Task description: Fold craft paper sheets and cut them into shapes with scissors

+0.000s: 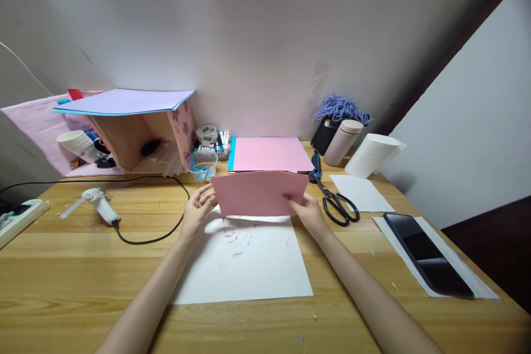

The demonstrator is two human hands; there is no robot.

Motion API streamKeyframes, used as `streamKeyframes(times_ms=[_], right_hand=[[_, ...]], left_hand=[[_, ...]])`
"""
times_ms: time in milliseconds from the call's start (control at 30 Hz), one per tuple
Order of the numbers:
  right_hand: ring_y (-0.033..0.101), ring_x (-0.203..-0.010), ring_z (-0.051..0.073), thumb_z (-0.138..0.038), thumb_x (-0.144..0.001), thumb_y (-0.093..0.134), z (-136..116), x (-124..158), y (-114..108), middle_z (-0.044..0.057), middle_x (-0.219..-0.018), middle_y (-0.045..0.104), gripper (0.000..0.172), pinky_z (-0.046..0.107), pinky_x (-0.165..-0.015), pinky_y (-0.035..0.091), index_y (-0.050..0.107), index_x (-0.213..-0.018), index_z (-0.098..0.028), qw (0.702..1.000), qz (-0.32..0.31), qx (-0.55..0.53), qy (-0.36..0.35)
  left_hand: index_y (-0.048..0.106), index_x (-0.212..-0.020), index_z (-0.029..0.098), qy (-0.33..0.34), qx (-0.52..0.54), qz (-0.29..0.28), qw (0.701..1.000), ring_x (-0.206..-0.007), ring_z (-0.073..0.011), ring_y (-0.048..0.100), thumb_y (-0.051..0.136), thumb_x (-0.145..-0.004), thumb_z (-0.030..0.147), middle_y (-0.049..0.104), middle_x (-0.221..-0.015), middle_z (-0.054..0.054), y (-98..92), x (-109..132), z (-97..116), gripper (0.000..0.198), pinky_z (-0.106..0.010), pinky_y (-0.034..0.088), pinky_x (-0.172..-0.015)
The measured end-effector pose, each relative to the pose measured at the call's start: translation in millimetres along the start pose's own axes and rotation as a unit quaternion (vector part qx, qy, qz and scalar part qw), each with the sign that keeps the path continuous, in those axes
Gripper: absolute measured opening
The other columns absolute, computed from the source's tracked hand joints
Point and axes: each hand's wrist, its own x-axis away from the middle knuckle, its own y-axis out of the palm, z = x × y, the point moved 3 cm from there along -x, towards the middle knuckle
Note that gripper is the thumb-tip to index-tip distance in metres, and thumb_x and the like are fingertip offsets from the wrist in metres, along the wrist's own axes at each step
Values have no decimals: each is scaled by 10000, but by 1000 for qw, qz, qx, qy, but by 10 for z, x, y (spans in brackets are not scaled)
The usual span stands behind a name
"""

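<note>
Nearest the front edge of the table (83, 293) lies a marked white sheet (253, 265). Over its far end, the left hand (201, 206) and right hand (307, 211) pinch a pink sheet (254, 193) by opposite sides. Squeezing inward could buckle it; swinging right could snag the scissors (329, 194). Toward the table's back edge sits a pink-topped stack (269, 154).

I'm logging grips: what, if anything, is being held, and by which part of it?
The raised pink sheet, by its two sides: the left hand at its left edge, the right hand near its lower right corner.
</note>
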Motion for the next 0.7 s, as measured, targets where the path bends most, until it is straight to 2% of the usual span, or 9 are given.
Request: streamKeyframes(times_ms=[67,167,300,433,700], right_hand=[[614,-931,250,-383,-667,691,39,-11,-14,83,-990,680,371,380,-836,469,651,-959,-158,999,-43,0,18],[615,-937,253,-349,-620,734,80,31,57,91,-1015,671,441,380,-824,480,638,-1005,-159,995,-86,5,41],[622,-914,240,-334,-630,728,105,60,104,80,-985,679,365,374,-821,484,658,-948,-168,998,-52,4,38],[621,-900,256,-339,-609,738,159,69,97,77,-961,685,331,380,-780,498,669,-889,-177,994,-52,10,99],[614,-925,231,-332,-667,704,122,104,112,75,-994,674,335,364,-823,475,643,-961,-182,995,-55,-8,82]], left_hand=[[540,-1088,156,15,-44,-41,998,-933,-198,616,745,-588,357,661,-1007,-94,-22,-17,-40,577,-308,484,-823],[594,-1002,138,50,-115,-78,989,-997,-239,584,729,-604,351,647,-1054,-106,75,30,-69,471,-350,453,-875],[643,-905,136,18,-175,-74,982,-908,-261,608,686,-644,412,683,-948,-86,176,106,-95,383,-369,472,-809],[649,-920,130,-22,-165,-96,981,-876,-273,613,660,-671,436,684,-948,-100,214,171,-91,394,-379,483,-750],[640,-937,130,9,-180,-100,978,-941,-270,586,571,-752,449,669,-987,-101,227,215,-87,376,-381,444,-830]])
